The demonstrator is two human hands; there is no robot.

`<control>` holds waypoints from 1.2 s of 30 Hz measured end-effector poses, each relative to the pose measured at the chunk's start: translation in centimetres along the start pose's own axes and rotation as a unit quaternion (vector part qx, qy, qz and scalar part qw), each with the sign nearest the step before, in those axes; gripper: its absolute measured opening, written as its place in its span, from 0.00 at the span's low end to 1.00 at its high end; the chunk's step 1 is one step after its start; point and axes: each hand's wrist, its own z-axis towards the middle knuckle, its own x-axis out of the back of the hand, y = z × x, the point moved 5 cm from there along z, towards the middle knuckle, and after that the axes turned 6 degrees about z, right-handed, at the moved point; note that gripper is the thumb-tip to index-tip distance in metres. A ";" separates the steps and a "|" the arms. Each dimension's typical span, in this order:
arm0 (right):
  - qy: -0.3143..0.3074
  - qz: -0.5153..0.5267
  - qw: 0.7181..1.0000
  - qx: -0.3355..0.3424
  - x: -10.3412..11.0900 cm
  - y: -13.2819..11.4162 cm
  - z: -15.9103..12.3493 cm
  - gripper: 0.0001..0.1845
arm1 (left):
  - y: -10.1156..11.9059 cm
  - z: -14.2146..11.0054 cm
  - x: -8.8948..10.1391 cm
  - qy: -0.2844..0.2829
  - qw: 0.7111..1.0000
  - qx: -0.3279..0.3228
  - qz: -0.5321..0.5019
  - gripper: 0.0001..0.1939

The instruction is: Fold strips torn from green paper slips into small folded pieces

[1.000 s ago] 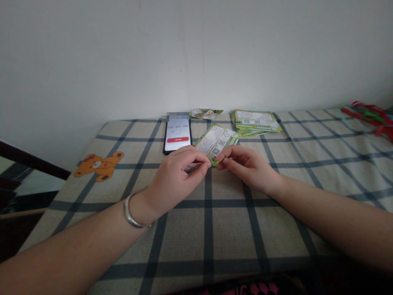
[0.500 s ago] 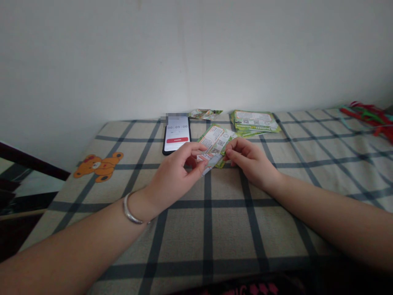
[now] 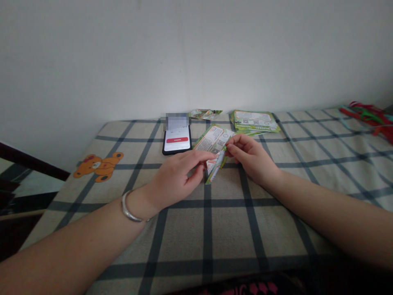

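A folded green and white printed paper (image 3: 215, 166) is between my hands, its narrow lower corner pointing toward me. My right hand (image 3: 251, 153) pinches its right edge between thumb and fingertips. My left hand (image 3: 181, 170), with a silver bangle at the wrist, lays its index fingertip on the paper's upper left part; the thumb stands apart below. Just behind, a flat green and white printed sheet (image 3: 211, 137) lies on the table; I cannot tell whether it joins the folded piece.
A phone (image 3: 177, 141) with a lit screen lies left of the sheet. Behind it sits another folded paper (image 3: 205, 114). A stack of printed sheets (image 3: 254, 121) is at the back right. Red and green items (image 3: 368, 119) lie far right on the checked cloth (image 3: 184, 229). A bear cutout (image 3: 98, 166) is left.
My left thumb has come off the paper, and the index finger has reached right onto it. The folded paper has turned, its lower corner now pointing toward me. My right hand keeps its pinch.
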 end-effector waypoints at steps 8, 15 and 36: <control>-0.008 -0.038 0.999 -0.002 0.1 0.4 0.2 0.10 | 0.1 0.1 0.1 0.014 0.995 -0.056 0.076 0.09; -0.025 -0.066 0.998 -0.008 -0.1 0.6 -0.1 0.19 | -0.3 0.2 0.4 0.020 0.993 -0.034 0.112 0.08; -0.160 -0.256 0.944 0.132 -2.1 -2.8 -2.2 0.11 | -0.4 0.3 1.1 0.065 0.987 -0.001 0.148 0.04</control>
